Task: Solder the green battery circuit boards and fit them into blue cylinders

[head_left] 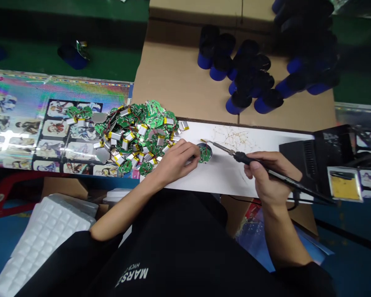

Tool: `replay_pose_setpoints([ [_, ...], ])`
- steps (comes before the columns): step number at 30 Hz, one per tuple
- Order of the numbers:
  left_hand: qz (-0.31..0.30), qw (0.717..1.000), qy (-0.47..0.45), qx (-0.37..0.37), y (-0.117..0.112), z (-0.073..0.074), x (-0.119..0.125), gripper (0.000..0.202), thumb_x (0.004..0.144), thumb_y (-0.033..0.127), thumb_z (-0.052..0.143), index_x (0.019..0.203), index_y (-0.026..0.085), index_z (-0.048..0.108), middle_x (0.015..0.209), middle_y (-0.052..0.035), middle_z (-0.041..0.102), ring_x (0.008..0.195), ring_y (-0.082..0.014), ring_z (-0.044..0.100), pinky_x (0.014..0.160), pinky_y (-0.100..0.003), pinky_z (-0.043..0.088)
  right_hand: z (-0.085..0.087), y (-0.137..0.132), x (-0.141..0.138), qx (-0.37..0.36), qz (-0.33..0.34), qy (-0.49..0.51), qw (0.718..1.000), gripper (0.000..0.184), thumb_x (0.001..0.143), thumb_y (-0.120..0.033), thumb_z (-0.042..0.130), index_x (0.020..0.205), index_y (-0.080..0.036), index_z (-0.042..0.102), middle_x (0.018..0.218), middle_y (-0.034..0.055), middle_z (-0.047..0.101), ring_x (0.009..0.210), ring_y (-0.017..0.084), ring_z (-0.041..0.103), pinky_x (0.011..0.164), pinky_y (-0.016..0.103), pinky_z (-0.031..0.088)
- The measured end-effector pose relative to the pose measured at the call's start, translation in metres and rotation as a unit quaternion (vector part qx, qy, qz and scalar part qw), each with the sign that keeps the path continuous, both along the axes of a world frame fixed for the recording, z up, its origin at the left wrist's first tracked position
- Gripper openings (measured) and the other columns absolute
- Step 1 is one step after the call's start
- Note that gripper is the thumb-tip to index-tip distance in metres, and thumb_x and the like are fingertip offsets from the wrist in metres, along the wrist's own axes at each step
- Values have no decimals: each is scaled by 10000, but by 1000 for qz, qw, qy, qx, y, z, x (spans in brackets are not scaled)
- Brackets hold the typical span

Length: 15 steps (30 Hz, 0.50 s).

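Observation:
My left hand (177,161) grips the edge of a round green circuit board (205,153), which sits in a dark ring on a white work board (235,177). Thin red wires rise from the circuit board. My right hand (266,174) is shut on the black handle of a soldering iron (241,157). The iron's metal tip points left, close to the top of the circuit board. Left of my left hand lies a heap of green circuit boards wired to silver pouch batteries (136,138).
A soldering station (315,159) and a yellow sponge tray (344,184) stand at the right. Several blue cylinders with black caps (244,70) stand on cardboard (173,78) ahead. An illustrated printed sheet (49,128) lies under the heap. White foam (43,235) sits at lower left.

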<state>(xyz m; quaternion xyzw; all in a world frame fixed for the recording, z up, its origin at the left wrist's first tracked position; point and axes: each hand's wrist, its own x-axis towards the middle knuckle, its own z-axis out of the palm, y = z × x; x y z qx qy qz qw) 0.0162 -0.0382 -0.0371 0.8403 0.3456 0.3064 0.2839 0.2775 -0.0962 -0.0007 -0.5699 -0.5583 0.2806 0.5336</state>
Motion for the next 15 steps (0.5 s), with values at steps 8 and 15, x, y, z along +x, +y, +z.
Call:
replay_pose_setpoints([
  [8,0,1000,12,-15,0,2,0,113,1007,170,518,959,216,609,1022,-91,746,963,-230,638,907,-392,481,10,0,8,23,93,-105,990,44,886,-261,764,920,-246,788,718,16,757,560,164,689,468,266,506],
  [15,-4,1000,17,-9,1,3,0,117,1007,168,522,956,211,618,1032,-94,746,970,-235,634,901,-393,483,17,5,4,2,153,-114,982,73,849,-251,746,915,-234,771,706,17,745,566,167,684,482,263,521],
])
